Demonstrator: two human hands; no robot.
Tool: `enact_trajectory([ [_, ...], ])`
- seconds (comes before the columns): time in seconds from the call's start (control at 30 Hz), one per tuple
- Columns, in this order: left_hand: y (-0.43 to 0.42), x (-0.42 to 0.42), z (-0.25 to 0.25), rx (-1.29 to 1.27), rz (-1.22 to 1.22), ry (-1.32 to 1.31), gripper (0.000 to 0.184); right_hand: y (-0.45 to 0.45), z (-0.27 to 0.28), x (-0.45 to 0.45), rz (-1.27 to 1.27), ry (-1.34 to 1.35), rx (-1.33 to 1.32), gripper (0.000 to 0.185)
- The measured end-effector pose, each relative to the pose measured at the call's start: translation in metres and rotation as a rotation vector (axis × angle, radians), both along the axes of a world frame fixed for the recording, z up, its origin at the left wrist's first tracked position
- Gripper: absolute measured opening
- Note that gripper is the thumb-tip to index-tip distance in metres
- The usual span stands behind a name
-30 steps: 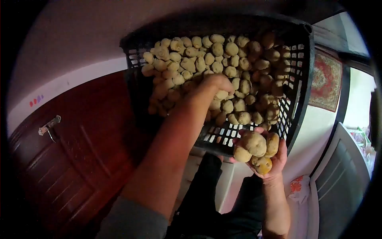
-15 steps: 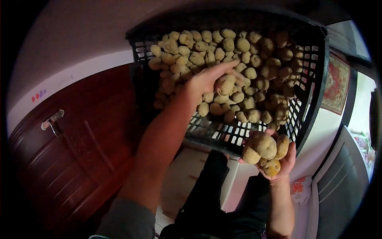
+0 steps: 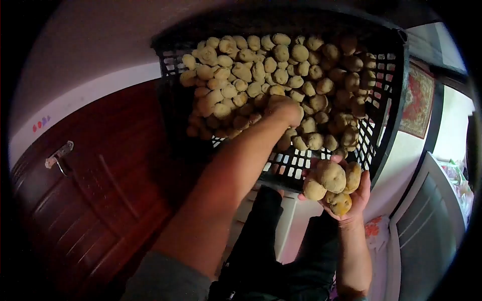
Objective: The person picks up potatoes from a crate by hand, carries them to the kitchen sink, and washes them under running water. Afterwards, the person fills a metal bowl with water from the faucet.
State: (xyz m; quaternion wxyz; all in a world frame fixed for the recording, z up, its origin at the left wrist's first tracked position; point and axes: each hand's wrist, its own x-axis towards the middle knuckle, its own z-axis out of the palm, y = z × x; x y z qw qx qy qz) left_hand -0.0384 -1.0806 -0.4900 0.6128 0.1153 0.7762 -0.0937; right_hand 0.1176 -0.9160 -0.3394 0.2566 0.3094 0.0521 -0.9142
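Observation:
A black slatted plastic crate (image 3: 396,115) holds a heap of small, earthy potatoes (image 3: 241,72). My left hand (image 3: 284,109) reaches down among them near the middle, back of the hand upward. Its fingers curl under and are mostly hidden, so what they hold cannot be made out. One yellowish potato (image 3: 277,90) shows just beyond the knuckles. At the crate's near right corner, my right hand (image 3: 357,203) is turned palm up, fingers cupped around several larger potatoes (image 3: 331,176).
To the left stands a dark red door (image 3: 90,200) with a metal handle (image 3: 59,156). A patterned picture or rug (image 3: 417,100) hangs at the right, above a grey-panelled door or frame (image 3: 432,220). My legs (image 3: 261,231) are below the crate.
My left hand has turned over and moved down toward the crate's near side, its fingers now curled into the heap. The right hand keeps its potatoes. The view has shifted slightly.

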Motion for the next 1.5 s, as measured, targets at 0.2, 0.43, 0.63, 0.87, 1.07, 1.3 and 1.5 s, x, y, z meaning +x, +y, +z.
enact_trajectory([
  [0.2, -0.018, -0.008, 0.035, 0.238, 0.432, 0.058, 0.058, -0.002, -0.003, 0.006, -0.082, 0.016, -0.07, 0.072],
  [0.43, -0.014, -0.033, 0.043, 0.314, 0.43, -0.01, 0.043, -0.002, -0.001, 0.0, -0.051, 0.094, -0.063, 0.071],
  [0.63, -0.006, 0.027, 0.014, 0.144, -0.395, 0.23, 0.026, -0.003, 0.002, 0.0, -0.072, -0.003, -0.043, 0.071],
  [0.87, -0.005, 0.013, 0.021, -0.127, -0.805, 0.078, 0.028, 0.007, -0.012, 0.012, -0.023, 0.006, 0.02, 0.072],
  [1.07, -0.07, 0.019, 0.05, -0.208, -0.696, 0.092, 0.026, 0.008, -0.012, 0.009, -0.001, 0.055, -0.009, 0.073],
  [1.3, -0.044, 0.018, 0.08, 0.266, 0.011, 0.418, 0.02, 0.005, -0.011, 0.008, -0.051, 0.089, -0.09, 0.073],
  [1.5, -0.017, 0.059, -0.053, 0.277, -0.278, 0.454, 0.024, 0.002, -0.003, 0.003, -0.062, 0.023, -0.062, 0.072],
])
